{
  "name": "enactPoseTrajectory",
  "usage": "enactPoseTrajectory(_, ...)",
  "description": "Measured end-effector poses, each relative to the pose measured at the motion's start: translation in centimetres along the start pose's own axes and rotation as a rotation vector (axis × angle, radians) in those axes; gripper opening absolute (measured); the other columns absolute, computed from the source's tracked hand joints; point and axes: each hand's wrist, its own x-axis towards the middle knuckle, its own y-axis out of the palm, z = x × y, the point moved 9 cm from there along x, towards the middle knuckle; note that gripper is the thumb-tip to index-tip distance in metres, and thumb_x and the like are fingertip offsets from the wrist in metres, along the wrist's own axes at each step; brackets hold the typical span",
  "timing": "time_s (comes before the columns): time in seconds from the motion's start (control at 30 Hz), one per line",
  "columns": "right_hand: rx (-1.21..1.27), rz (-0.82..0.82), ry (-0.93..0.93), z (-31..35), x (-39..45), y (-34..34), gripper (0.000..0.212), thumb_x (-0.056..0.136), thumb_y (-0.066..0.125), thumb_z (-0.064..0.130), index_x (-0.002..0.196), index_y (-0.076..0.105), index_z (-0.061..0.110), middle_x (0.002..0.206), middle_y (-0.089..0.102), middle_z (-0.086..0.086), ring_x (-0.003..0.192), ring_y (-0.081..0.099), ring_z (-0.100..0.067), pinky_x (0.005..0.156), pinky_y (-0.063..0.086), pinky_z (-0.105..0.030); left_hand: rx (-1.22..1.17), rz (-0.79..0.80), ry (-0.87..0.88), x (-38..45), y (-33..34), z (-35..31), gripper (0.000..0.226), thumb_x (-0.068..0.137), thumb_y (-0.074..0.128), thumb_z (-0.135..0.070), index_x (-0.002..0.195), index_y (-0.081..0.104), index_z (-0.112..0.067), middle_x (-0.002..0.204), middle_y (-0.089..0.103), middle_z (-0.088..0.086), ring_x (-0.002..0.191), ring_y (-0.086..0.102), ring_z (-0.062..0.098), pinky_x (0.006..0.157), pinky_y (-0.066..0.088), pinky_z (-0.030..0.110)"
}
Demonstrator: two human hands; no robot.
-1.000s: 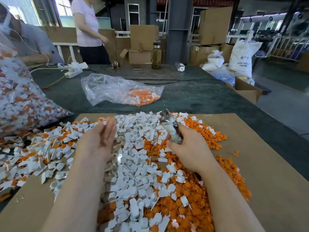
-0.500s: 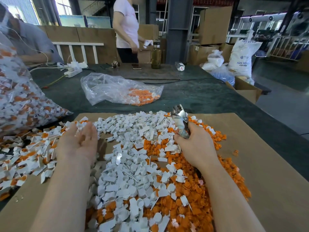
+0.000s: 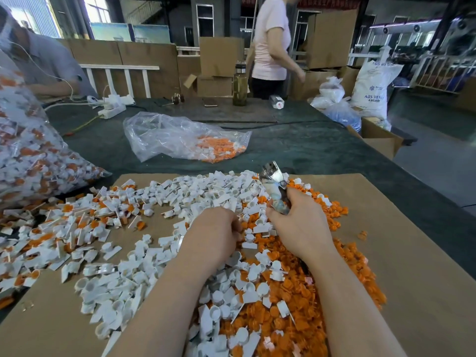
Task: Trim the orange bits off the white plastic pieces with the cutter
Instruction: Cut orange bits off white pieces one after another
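Metal cutter (image 3: pixel 275 188) is gripped by the right hand (image 3: pixel 300 225) at frame centre, long axis near upright, head pointing up-left. Left hand (image 3: pixel 215 234) fingers are curled into the white plastic pieces (image 3: pixel 195 191); any grasp cannot be told.

Both forearms reach forward, the left hand (image 3: pixel 215 229) knuckles-up with fingers curled, the right hand (image 3: pixel 300 222) in a closed grip.

Bare cardboard sheet (image 3: pixel 401 253) lies open at right; heaped white plastic pieces (image 3: pixel 195 191) crowd the middle.
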Motion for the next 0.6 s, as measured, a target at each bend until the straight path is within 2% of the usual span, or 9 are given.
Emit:
enactPoseTrajectory(0.17,0.001,0.014,-0.028,0.3,-0.2,0.3,0.024,0.088,0.064,0.032,0.072,0.047,0.029,0.066,0.055,0.009,0.058,0.051,-0.009,0.049,0.031,-0.020,0.041,-0.043,0.055,-0.2,0.1,0.4,0.010,0.089,0.068,-0.020,0.095,0.070,-0.027,0.100,0.065,-0.004,0.091,0.059,0.015,0.077,0.050,0.024)
enactPoseTrajectory(0.3,0.010,0.039,-0.044,0.6,-0.2,0.6,0.027,0.087,0.065,0.034,0.070,0.045,0.031,0.066,0.054,0.010,0.059,0.051,-0.007,0.049,0.031,-0.020,-0.173,-0.173,0.057,-0.5,-1.4,0.4,0.017,0.084,0.075,-0.027,0.085,0.060,-0.034,0.081,0.056,-0.018,0.075,0.052,0.001,0.059,0.035,0.012)
enactPoseTrajectory(0.4,0.025,0.063,-0.079,1.1,-0.3,0.9,0.027,0.086,0.067,0.038,0.070,0.046,0.031,0.067,0.053,0.011,0.061,0.049,-0.006,0.050,0.029,-0.022,-0.291,-0.233,0.089,-0.7,-2.4,-0.6,0.023,0.081,0.078,-0.028,0.079,0.057,-0.039,0.074,0.057,-0.023,0.071,0.053,-0.008,0.057,0.035,0.007)
enactPoseTrajectory(0.5,-0.001,0.068,-0.115,1.5,-0.3,1.1,0.020,0.086,0.067,0.038,0.077,0.052,0.029,0.071,0.054,0.013,0.064,0.050,-0.003,0.051,0.029,-0.021,-0.340,-0.248,0.110,-1.0,-2.7,-1.2,0.027,0.080,0.079,-0.027,0.074,0.057,-0.042,0.074,0.061,-0.023,0.072,0.057,-0.008,0.056,0.039,0.005)
enactPoseTrajectory(0.6,-0.007,0.058,-0.129,1.7,-0.3,1.1,0.015,0.086,0.067,0.036,0.083,0.055,0.027,0.073,0.055,0.013,0.067,0.050,-0.002,0.052,0.030,-0.019,-0.349,-0.247,0.116,-1.1,-2.8,-1.3,0.029,0.080,0.079,-0.026,0.073,0.057,-0.042,0.075,0.062,-0.023,0.074,0.059,-0.006,0.062,0.044,0.008)
